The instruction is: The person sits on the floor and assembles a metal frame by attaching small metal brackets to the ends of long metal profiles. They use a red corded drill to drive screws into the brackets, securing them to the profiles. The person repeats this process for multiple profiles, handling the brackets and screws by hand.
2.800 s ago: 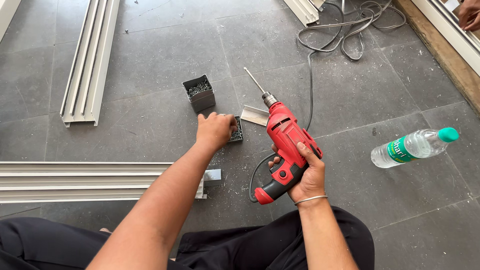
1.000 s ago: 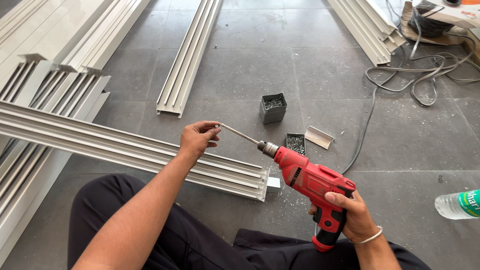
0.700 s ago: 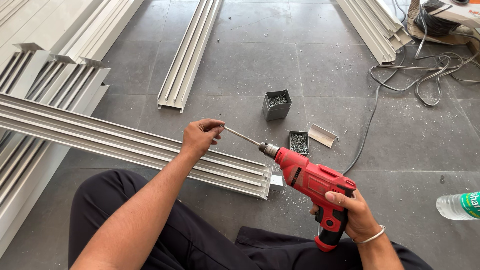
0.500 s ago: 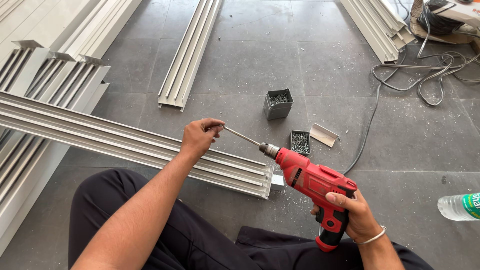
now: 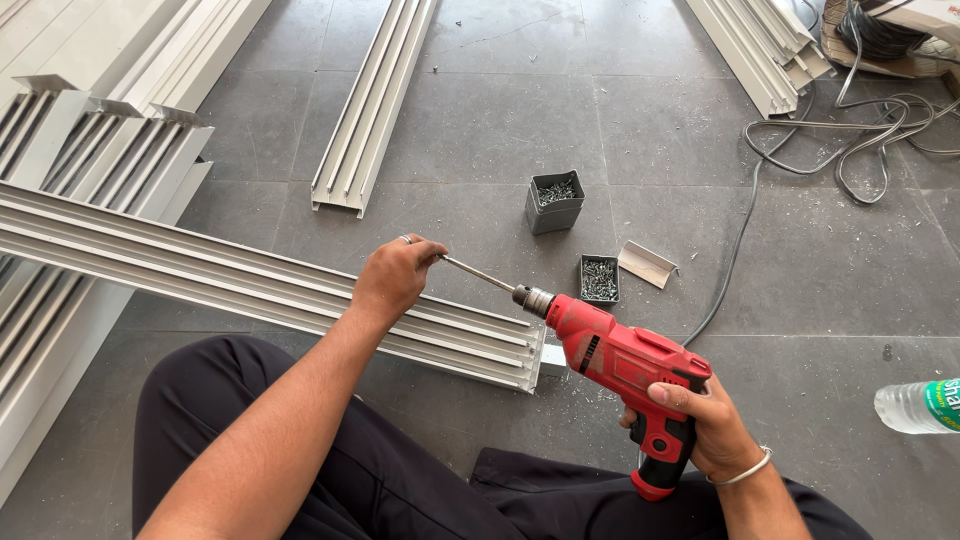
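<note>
Two hands are engaged: the drill (image 5: 625,365) is clasped at its handle by the right hand (image 5: 705,425), its bit (image 5: 478,273) angled up-left over the rail (image 5: 250,285); the bit's tip is pinched by the left hand (image 5: 395,280), the nearer one.

Black trousers, bare forearms, silver ring, thin bracelet

Left hand (image 5: 395,278) now at bit tip (image 5: 447,259)
</note>
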